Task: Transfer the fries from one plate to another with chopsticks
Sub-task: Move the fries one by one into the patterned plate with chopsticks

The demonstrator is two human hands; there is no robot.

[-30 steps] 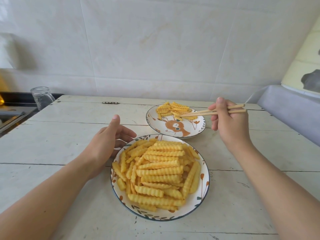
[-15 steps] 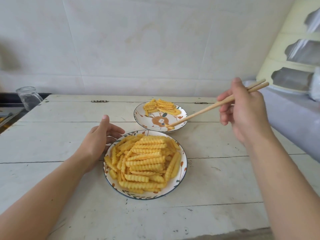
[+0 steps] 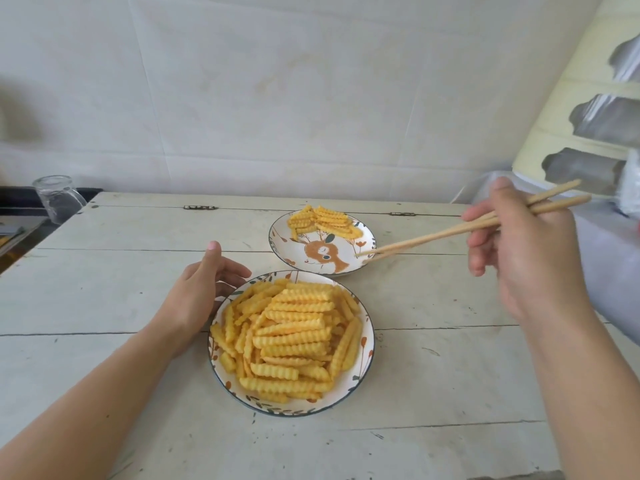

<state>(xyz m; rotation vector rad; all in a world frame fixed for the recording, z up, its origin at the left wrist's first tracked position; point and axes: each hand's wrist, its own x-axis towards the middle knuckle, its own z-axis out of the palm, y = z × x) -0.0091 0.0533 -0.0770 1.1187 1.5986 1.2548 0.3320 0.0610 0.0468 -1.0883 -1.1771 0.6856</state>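
Most of the work remains, judging by the piles. The near plate point(image 3: 367, 344), toward the tabletop's front edge, is heaped with fries point(image 3: 289, 337), while the far plate point(image 3: 277, 242), nearer the back edge, holds only a small stack point(image 3: 320, 220) on its far side. The right hand point(image 3: 519, 258) pinches the chopsticks point(image 3: 433, 237), whose tips hang empty (nothing between them) over the far plate's right rim. The left hand point(image 3: 199, 292), fingers loosely spread, cups the near plate's left rim.

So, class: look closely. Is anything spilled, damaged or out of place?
No spilled fries: all lie on the near leaf-rimmed plate or far deer-patterned plate. The wooden chopsticks hold nothing. Only the white wooden table looks worn, paint chipped.
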